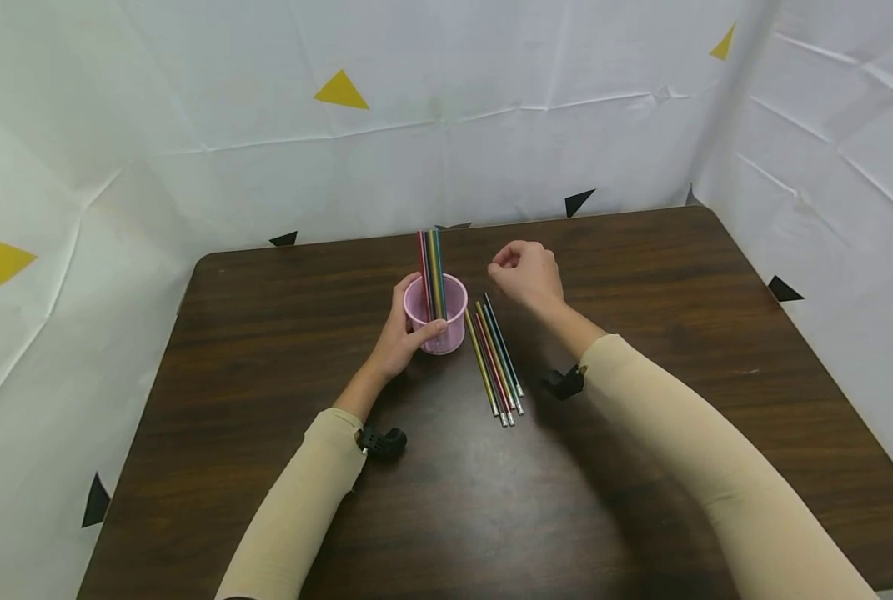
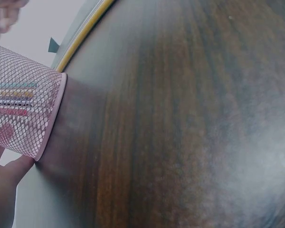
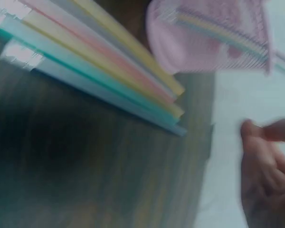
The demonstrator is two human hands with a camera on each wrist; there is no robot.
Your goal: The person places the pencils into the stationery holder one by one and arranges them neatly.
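Your left hand (image 1: 401, 333) was wrapped round the pink mesh cup (image 1: 440, 321), fingers curled on its near wall and thumb on the far side, steadying it on the table (image 1: 266, 400). The cup stood upright near the table's middle, with a few pencils (image 1: 431, 271) standing in it, their upper halves rising well above the rim. In the left wrist view the mesh (image 2: 23, 111) showed the coloured shafts through it and a fingertip (image 2: 16, 166) pressed at the base.

Your right hand (image 1: 527, 273) hovered just right of the cup, fingers curled loosely together with thumb meeting fingertips; I could see nothing held in it, though the right wrist view was too blurred to be sure. Below it lay the loose pencils (image 1: 494, 362), side by side and touching, in a neat row just beside the cup.

By my reckoning, those pencils were light, stiff and smooth-coated, so they would roll or slide against each other if nudged. A pinch near the middle of one shaft, taking the outermost first, looked the surest hold. The cup seemed light and top-heavy with tall pencils inside, so your grip low on its wall mattered. The wire mesh would likely give slightly under a hard squeeze.
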